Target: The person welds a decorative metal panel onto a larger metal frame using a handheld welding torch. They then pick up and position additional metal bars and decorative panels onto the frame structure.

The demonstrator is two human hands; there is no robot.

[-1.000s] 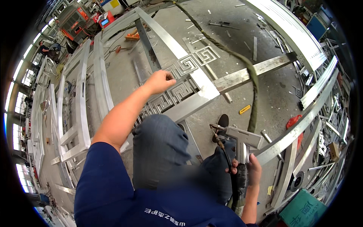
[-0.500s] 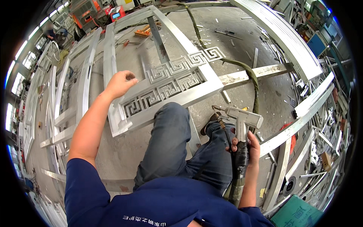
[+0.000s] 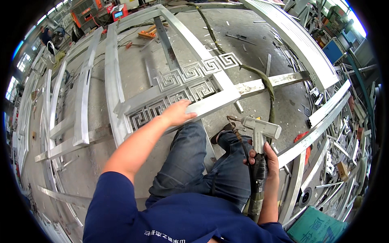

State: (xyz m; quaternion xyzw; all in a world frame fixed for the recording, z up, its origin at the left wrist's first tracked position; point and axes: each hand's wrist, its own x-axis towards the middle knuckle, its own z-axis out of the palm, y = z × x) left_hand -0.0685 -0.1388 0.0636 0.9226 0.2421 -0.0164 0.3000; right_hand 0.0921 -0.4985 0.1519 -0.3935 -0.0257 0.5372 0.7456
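Observation:
My right hand (image 3: pixel 263 158) is wrapped around the taped black handle of a pistol-shaped metal welding gun (image 3: pixel 261 128). Its nozzle points left, over my shoe. My left hand (image 3: pixel 177 113) reaches across to the near rail of a silver metal frame (image 3: pixel 219 100), thumb and fingers apart. It lies over the rail and the edge of a fretwork strip (image 3: pixel 204 90) set inside the frame; contact is hard to judge. A second fretwork strip (image 3: pixel 194 71) with the same square-spiral pattern lies just beyond, its right end sticking out past the frame's side.
A thick hose (image 3: pixel 267 87) runs over a crossbar (image 3: pixel 279 82) right of the frame. Metal offcuts (image 3: pixel 340 158) are heaped at the far right. Orange-handled tools (image 3: pixel 148 31) lie on the floor beyond the frame. A person (image 3: pixel 45 35) stands far left, near red machines (image 3: pixel 86 14).
My left hand has moved right and nearer, from above the frame's left side to its near rail. The right hand still holds the welding gun in about the same place.

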